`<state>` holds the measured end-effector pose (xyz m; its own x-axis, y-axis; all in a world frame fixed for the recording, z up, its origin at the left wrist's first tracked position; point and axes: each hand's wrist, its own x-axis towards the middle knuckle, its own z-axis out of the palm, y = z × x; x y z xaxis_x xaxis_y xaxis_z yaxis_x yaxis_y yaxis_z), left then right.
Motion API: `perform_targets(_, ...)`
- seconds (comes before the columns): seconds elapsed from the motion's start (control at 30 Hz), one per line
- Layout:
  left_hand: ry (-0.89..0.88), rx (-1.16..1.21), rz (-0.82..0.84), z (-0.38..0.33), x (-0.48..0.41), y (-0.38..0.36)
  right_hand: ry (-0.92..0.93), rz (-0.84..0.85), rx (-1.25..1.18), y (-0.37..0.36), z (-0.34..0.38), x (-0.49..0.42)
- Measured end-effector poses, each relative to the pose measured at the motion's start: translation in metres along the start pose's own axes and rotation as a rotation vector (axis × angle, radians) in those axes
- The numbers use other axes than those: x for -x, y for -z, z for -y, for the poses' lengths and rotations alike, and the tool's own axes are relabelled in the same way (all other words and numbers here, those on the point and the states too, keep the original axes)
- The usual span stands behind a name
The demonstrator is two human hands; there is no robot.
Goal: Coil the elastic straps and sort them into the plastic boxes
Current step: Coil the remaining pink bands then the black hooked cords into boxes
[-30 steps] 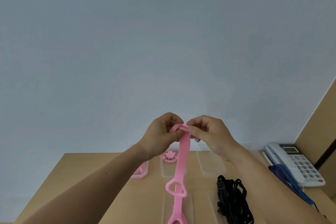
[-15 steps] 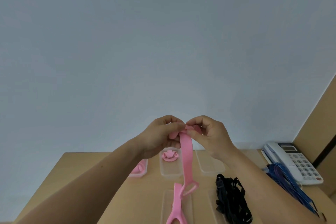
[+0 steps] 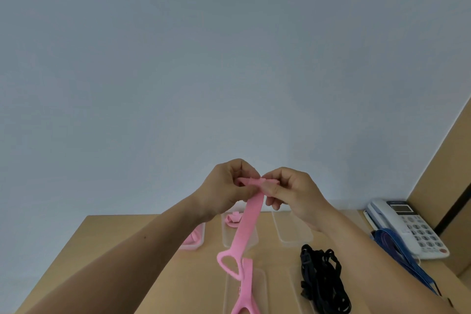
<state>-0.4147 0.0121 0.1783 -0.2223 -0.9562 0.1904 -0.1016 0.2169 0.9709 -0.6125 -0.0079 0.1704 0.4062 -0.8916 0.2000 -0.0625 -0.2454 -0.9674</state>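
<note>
A pink elastic strap (image 3: 246, 227) hangs down from both hands, its top end rolled between the fingertips. My left hand (image 3: 224, 187) and my right hand (image 3: 293, 194) pinch that rolled end, raised above the table. The strap's lower part has loop openings and trails off the bottom edge. Clear plastic boxes stand at the back: the left box (image 3: 197, 242) and the middle box (image 3: 226, 234) each hold pink strap, and the right box (image 3: 293, 234) looks empty. A pile of black straps (image 3: 321, 278) lies to the right.
The wooden table (image 3: 122, 250) meets a pale wall. A white desk phone (image 3: 407, 227) sits at the right edge, with blue straps (image 3: 397, 250) beside it. Two more clear boxes (image 3: 262, 285) lie near the front, under the hanging strap and the black pile.
The rolled end between my fingers has grown a little. The hanging strap has swung, and its looped part has come up higher and to the left.
</note>
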Motion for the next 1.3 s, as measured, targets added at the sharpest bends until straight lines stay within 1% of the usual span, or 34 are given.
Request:
perform_targets(0.17,0.129,0.085,-0.027,0.002,0.002,0.001,0.06,-0.045,0.016,0.001,0.0,0.0)
perform_targets(0.23,0.179,0.103,0.02,0.002,0.003,0.002,0.074,-0.058,0.018,0.001,0.0,0.001)
perform_targets(0.4,0.253,0.268,0.138,-0.005,0.006,0.006,0.11,-0.048,0.04,-0.002,0.002,0.002)
perform_targets(0.5,0.279,0.343,0.152,-0.005,0.006,0.007,0.13,-0.042,0.027,-0.003,0.002,0.002)
perform_targets(0.73,0.251,0.301,0.158,-0.008,0.006,0.002,0.17,-0.017,0.038,-0.003,0.002,0.003)
perform_targets(0.93,0.293,0.253,0.189,-0.007,0.007,0.009,0.15,-0.025,0.083,-0.005,-0.005,0.003)
perform_targets(1.03,0.272,0.236,0.176,-0.004,0.006,0.01,0.151,-0.041,0.105,-0.004,-0.006,0.003)
perform_targets(1.13,0.203,0.23,0.114,-0.003,0.003,0.008,0.148,-0.04,0.074,-0.003,-0.003,0.003)
perform_targets(1.23,0.086,0.18,0.093,-0.002,0.002,0.004,0.074,-0.032,-0.019,-0.004,0.004,0.001)
perform_targets(1.3,0.032,0.131,0.068,0.0,0.001,0.003,0.03,-0.042,-0.013,-0.004,0.009,-0.001)
